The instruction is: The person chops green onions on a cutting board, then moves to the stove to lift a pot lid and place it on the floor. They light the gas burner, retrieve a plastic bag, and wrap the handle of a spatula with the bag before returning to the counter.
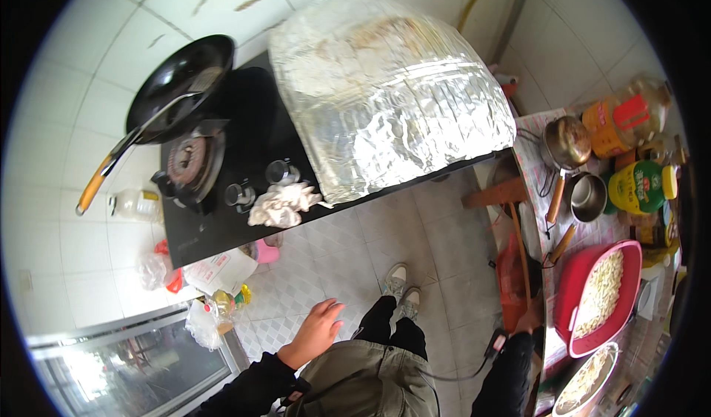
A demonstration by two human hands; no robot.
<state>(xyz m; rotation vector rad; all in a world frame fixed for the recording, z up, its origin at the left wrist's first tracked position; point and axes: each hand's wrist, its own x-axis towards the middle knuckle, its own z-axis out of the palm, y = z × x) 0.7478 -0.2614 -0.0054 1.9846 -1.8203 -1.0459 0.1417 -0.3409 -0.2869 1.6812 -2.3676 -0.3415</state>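
Observation:
My left hand hangs in the air before my body, holding nothing, its fingers loosely extended and slightly apart. Over at the right, my right hand reaches down by the side of a covered table. It is dim there and partly hidden, so whether it grips anything is unclear. Closest to it are a thin wooden stick and a red plastic container under the table edge. On the tabletop beside that hand sits a red plastic basket of pale chopped food.
A black gas stove ahead bears a tilted wok with a spatula, a crumpled cloth and a foil-covered hood. Pots, bottles and a bowl of shreds crowd the table. A glass-topped cabinet stands lower left.

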